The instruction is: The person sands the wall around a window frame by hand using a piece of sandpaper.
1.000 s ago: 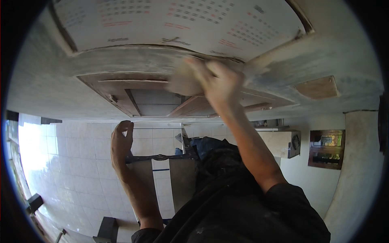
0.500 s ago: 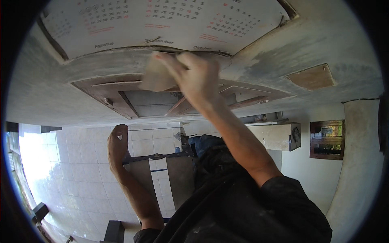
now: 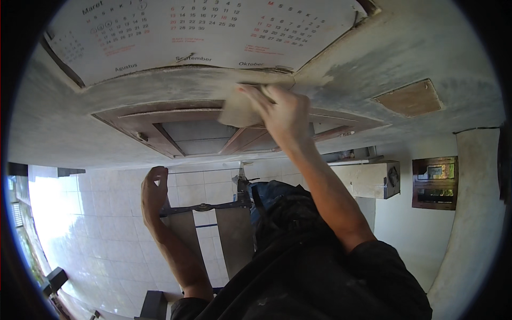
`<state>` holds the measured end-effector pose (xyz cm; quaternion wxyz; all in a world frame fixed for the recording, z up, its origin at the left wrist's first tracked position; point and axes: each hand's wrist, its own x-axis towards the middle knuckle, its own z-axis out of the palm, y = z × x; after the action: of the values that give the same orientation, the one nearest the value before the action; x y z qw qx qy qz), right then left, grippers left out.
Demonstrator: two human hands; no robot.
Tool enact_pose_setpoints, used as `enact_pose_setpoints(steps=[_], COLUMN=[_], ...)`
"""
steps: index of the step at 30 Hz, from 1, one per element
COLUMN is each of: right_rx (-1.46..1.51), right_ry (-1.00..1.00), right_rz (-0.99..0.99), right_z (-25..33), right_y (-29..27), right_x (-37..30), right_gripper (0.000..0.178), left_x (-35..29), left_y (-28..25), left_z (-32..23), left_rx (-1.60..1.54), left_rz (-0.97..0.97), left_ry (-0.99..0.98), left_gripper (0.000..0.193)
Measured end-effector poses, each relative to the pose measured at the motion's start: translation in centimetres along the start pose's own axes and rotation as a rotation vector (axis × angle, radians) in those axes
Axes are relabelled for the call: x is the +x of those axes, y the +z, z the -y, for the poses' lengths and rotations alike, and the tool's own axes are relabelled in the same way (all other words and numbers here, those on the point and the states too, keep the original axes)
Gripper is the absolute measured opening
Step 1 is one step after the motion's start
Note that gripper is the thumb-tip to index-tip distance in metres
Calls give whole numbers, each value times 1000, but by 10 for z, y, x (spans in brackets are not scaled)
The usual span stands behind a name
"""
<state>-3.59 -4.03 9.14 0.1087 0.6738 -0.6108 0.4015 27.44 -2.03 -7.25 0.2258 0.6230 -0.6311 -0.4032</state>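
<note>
My right hand (image 3: pixel 287 114) pinches a thin beige sheet of sandpaper (image 3: pixel 240 111), somewhat smeared by motion. The sheet lies against the grey, patchy wall (image 3: pixel 160 92), just above a brown wooden frame (image 3: pixel 186 114) with panes. My left hand (image 3: pixel 154 188) hangs lower at the left, its fingers curled toward the thumb. Pale floor shows through the small gap between them, and I see nothing held there. Beside its wrist runs the dark metal bar (image 3: pixel 202 208) of a stand with two grey boards (image 3: pixel 234 240).
A paper calendar (image 3: pixel 208 42) covers the wall at the top. To the right is a brown square panel (image 3: pixel 409 98). A pale box-like unit (image 3: pixel 365 178) and a wooden window (image 3: pixel 434 183) stand farther right. Below spreads a tiled floor (image 3: pixel 112 229), with dark blocks (image 3: pixel 152 305) near the lower edge.
My right hand and the sandpaper have slid to the right and slightly down along the wall. The view has shifted a little. My left hand keeps nearly the same place and shape.
</note>
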Motion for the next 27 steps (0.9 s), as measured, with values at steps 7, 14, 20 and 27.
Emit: enact_pose_setpoints(steps=[7,14,20,27], right_rx=[-35,24,21,9], right_ry=[62,14,-15,30], right_rz=[-23,-32,-53,-3], right_z=[-21,-12,16,-16], right_y=[0,4,21,12], right_x=[-9,-7,16,-7], right_gripper=[58,57,59,55], left_x=[4,-3,5,-3], left_y=[4,1,5,1], left_z=[-17,-8,-10,-5], left_rx=[73,6,25,-25], left_rz=[20,-20,-21,-75], left_ry=[11,-23,23,1], left_gripper=[29,29,30,30])
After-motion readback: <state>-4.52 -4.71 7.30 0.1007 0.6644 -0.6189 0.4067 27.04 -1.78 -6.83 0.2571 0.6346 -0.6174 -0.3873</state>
